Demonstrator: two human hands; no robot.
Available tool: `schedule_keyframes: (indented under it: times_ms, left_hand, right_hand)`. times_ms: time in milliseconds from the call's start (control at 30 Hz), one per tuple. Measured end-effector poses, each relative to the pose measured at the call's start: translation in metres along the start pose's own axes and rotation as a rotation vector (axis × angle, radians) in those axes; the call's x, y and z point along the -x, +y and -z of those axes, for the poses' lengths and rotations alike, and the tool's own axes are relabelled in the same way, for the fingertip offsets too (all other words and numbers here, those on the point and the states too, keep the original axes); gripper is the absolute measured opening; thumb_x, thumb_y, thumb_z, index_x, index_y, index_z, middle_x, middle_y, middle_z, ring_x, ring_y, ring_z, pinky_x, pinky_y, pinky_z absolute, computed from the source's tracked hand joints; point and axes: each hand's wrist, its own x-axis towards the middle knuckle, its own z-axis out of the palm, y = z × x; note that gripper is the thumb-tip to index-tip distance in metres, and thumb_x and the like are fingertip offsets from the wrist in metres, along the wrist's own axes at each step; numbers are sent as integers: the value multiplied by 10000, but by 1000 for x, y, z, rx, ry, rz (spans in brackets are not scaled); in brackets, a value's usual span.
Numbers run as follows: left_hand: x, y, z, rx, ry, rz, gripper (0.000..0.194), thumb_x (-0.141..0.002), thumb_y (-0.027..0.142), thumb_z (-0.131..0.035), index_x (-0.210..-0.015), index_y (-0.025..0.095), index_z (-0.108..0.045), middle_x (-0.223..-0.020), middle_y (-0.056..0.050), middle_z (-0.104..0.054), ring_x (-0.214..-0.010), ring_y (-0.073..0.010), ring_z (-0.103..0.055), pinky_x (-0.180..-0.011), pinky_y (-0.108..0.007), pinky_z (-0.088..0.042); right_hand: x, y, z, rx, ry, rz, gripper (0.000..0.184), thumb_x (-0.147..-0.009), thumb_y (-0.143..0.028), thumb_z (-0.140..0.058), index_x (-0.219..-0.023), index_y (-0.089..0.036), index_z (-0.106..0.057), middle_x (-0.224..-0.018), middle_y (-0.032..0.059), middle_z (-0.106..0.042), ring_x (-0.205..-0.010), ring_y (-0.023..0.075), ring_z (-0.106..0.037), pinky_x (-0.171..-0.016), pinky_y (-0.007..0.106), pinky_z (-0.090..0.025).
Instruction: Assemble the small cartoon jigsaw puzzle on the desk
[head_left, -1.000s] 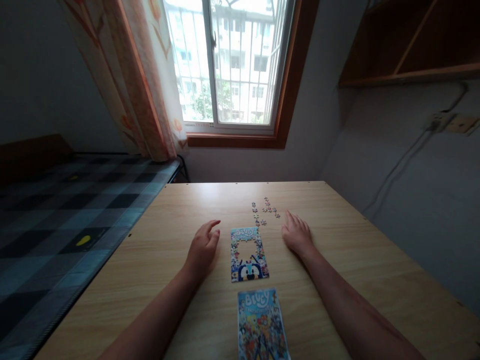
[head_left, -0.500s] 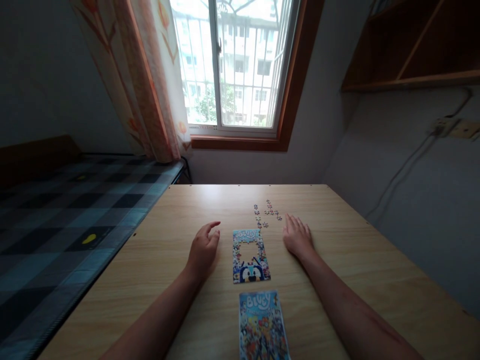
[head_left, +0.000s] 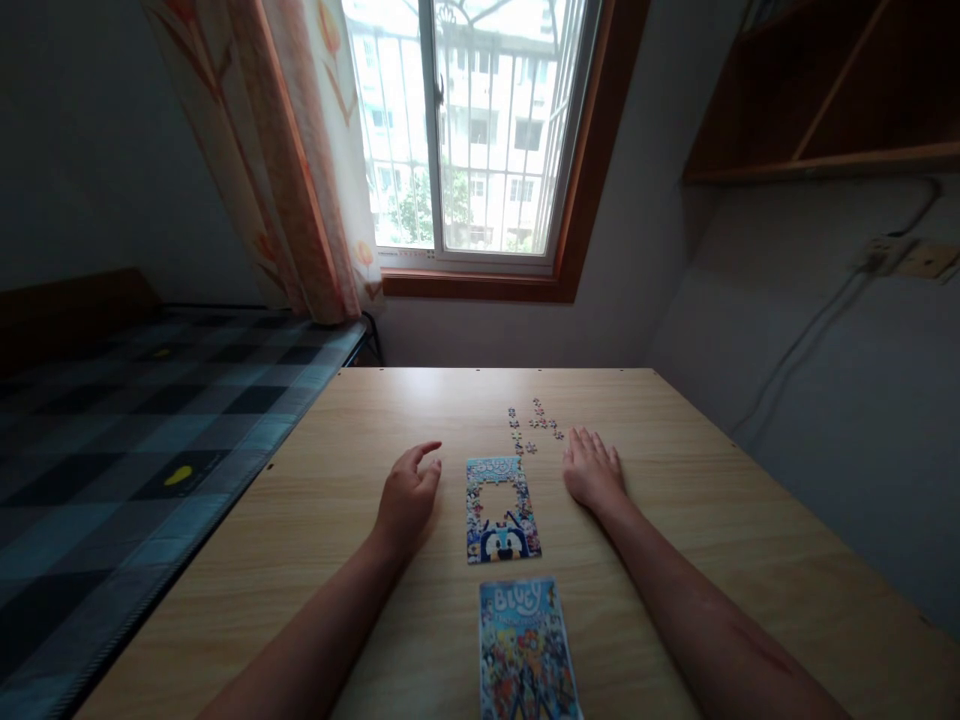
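A jigsaw puzzle lies flat on the table between my hands, its border joined and a bare gap in its upper middle. My left hand rests to the left of it, fingers apart and holding nothing. To the right, my right hand lies palm down with its fingers stretched out, close to the loose puzzle pieces. Several of these pieces are scattered beyond the puzzle's far edge. Nearest me is a picture sheet or box lid with "Bluey" lettering; its lower edge is cut off.
The wooden table runs up towards a barred window. A bed with a checked cover stands on the left below a flowered curtain. Upper right hang a wooden shelf and a wall socket with a cable.
My right hand has shifted very slightly to the left. The left hand, the puzzle and the loose pieces stay where they were, apart from a slight camera movement.
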Motion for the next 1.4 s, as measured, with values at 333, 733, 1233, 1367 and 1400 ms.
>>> schedule_keyframes:
  times_ms: [333, 733, 1233, 1367, 1400]
  left_hand:
    - [0, -1, 0, 6, 19, 30, 419, -863, 373, -493, -1160, 166, -703, -1219, -115, -710, -1171, -281, -631, -1065, -452, -471]
    - [-1, -2, 0, 25, 21, 48, 411, -862, 355, -500, -1162, 161, -703, -1209, -114, -713, -1159, -270, -634, -1073, -447, -464]
    - [-2, -4, -4, 19, 9, 45, 376, -851, 328, -507, -1124, 183, -721, -1190, -93, -719, -1166, -268, -624, -1068, -435, -454]
    - [-2, -4, -4, 16, 10, 43, 373, -850, 334, -507, -1115, 183, -723, -1186, -92, -717, -1165, -267, -622, -1070, -433, -448]
    - [-2, -4, -4, 14, 9, 42, 375, -850, 335, -505, -1112, 182, -725, -1182, -93, -717, -1164, -268, -621, -1070, -434, -447]
  right_hand:
    - [-3, -1, 2, -12, -28, -13, 613, -1026, -395, -212, -1597, -181, -278, -1668, 68, -227, -1534, 249, -196, -1236, 517, -114]
    - [-19, 3, 0, -91, 4, -100, 591, -1028, -398, -229, -1585, -216, -311, -1665, 44, -246, -1537, 272, -184, -1231, 556, -90]
    - [-9, -37, 17, -359, 500, 419, 215, -890, -377, -634, -854, -243, -798, -1518, 73, -495, -1506, 342, -221, -1209, 624, -65]
    - [-1, -48, 18, -356, 387, 411, 188, -856, -387, -691, -798, -236, -788, -1564, 61, -441, -1528, 350, -152, -1202, 639, -27]
    - [0, -49, 18, -354, 369, 401, 190, -851, -392, -698, -793, -233, -785, -1574, 61, -427, -1531, 351, -144, -1201, 639, -27]
